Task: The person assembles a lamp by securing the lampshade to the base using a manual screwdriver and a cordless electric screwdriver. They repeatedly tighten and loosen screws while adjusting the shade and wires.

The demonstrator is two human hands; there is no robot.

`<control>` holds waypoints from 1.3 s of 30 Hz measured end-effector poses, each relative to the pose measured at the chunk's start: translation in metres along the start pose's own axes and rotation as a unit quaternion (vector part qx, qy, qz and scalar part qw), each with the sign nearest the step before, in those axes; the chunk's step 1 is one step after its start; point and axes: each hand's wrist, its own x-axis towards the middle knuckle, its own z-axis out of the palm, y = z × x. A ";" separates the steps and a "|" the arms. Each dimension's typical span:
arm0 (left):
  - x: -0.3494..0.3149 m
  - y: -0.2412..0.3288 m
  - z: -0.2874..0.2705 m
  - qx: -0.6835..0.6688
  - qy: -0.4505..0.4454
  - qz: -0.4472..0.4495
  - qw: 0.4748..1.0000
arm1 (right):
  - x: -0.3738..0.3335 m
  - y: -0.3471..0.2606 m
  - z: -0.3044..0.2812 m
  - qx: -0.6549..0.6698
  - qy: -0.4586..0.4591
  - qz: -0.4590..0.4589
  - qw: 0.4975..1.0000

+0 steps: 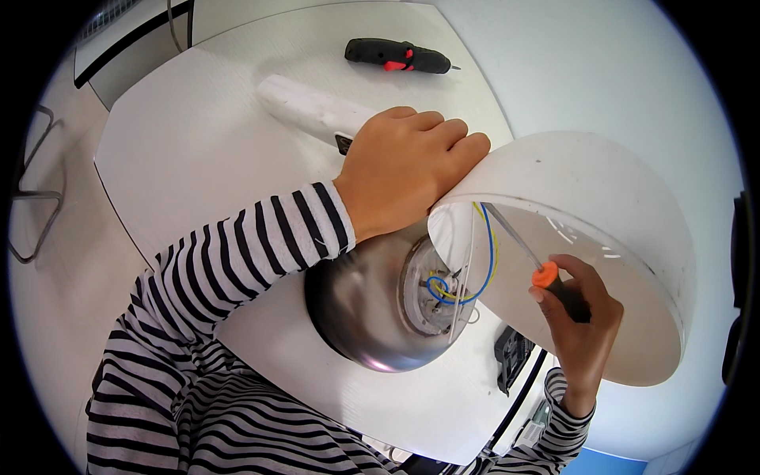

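Head view showed me an orange-and-black screwdriver (545, 275) angled inside a tilted white dome-shaped shade (590, 182), the right hand's (598, 323) grip closed around its handle. The left hand (412, 172) touched the shade's edge; I couldn't tell its hidden grip. Blue and yellow wires (493, 249) rose from a round silvery metal base (356, 305). Beyond, a black-and-red power screwdriver (412, 58) lay on the white counter (182, 127).

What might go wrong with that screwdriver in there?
The screwdriver in the right hand reaches into the white shell close to the blue wire; a slip could nick its insulation. The shell is tilted, with the left hand at its rim; if that hand eases off, it might tip and tug the wire.
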 end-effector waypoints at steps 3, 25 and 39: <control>-0.001 -0.001 0.002 0.001 0.003 0.001 1.000 | 0.003 -0.006 -0.003 0.189 -0.063 0.251 0.947; -0.003 -0.003 0.005 0.035 0.008 0.012 0.999 | -0.010 -0.006 -0.003 0.419 -0.055 0.192 0.886; -0.001 -0.008 0.005 -0.010 0.073 0.050 0.996 | -0.025 0.008 0.022 -0.253 0.252 -0.346 0.868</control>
